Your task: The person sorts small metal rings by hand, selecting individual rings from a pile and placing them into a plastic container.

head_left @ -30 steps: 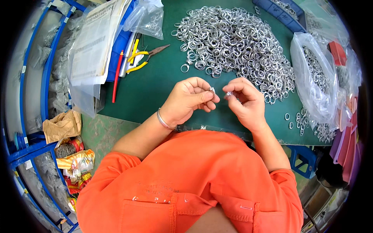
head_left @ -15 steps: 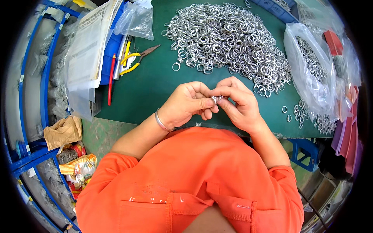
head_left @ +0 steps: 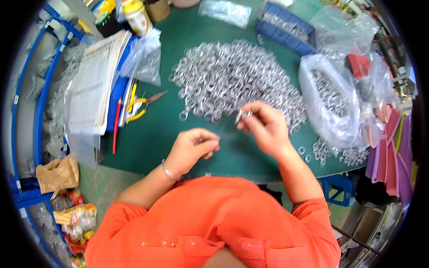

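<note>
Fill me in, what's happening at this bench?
A person in an orange shirt sits at a green table heaped with a pile of metal rings. The right hand pinches a small ring piece at the pile's near edge. The left hand is curled loosely above the table, apart from it; whether it holds anything is unclear. Yellow-handled pliers lie untouched at the left.

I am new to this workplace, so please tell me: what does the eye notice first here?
A large heap of silver rings covers the middle of the green table. Just before it, the right hand pinches a ring, and the left hand is curled nearby. A clear bag of rings lies at the right.
</note>
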Available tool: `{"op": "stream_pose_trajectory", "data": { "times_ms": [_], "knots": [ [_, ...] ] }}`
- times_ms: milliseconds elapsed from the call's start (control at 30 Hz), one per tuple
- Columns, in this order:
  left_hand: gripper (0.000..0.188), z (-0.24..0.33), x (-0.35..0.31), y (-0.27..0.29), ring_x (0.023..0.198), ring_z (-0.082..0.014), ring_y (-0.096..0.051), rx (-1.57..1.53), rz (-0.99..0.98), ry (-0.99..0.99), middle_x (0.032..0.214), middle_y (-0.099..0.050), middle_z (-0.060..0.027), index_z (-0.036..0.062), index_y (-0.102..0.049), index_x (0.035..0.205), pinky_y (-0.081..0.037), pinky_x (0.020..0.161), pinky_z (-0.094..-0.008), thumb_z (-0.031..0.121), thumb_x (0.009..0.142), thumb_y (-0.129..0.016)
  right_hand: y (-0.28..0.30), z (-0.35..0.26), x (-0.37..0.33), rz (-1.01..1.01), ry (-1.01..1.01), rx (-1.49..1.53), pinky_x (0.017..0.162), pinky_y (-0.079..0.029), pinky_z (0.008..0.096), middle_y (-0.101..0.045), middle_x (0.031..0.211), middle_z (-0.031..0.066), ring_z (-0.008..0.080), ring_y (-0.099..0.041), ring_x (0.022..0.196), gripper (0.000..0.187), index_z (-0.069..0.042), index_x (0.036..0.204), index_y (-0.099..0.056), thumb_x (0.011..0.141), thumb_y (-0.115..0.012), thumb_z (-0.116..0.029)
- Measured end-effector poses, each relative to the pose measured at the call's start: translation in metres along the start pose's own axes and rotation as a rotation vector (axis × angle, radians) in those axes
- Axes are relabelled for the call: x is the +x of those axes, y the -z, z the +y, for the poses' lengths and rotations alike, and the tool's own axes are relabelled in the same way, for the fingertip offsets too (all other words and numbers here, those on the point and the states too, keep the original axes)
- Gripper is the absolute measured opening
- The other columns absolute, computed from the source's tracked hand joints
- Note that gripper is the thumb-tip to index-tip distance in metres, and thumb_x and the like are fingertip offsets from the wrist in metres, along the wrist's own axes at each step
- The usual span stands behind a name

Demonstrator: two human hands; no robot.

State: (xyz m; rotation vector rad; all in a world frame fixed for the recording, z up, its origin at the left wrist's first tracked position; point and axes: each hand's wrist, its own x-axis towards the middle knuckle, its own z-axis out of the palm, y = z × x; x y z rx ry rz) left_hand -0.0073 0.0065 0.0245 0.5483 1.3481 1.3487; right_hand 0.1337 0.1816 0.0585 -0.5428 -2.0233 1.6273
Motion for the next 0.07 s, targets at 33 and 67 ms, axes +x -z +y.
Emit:
{"op": "stream_pose_trajectory", "data": {
  "times_ms": [33,67],
  "knots": [
    [0.012,-0.002,0.000,0.004,0.069,-0.0127,-0.062,0.157,0.032,-0.056,0.085,-0.066,-0.0114,-0.0042,-0.062,0.100,-0.050,0.061,-0.0240,0.004,0.091,-0.058,0.011,-0.007,0.020,0.060,-0.066,-0.003,0.066,-0.052,0.0263,-0.065,0.089,0.0082,0.0164,-0.064,0.069,0.011,-0.003,0.098,-0.064,0.090,-0.057,-0.002],
    [0.017,-0.013,0.004,0.008,0.080,-0.0162,-0.066,0.283,0.017,-0.237,0.086,-0.067,-0.0098,-0.0040,-0.062,0.105,-0.053,0.076,-0.0241,0.005,0.091,-0.060,0.018,-0.013,0.024,0.076,-0.049,-0.030,0.066,-0.052,0.0263,-0.065,0.089,0.0082,0.0164,-0.064,0.069,0.011,-0.003,0.098,-0.064,0.090,-0.057,-0.002]
  ]
}}
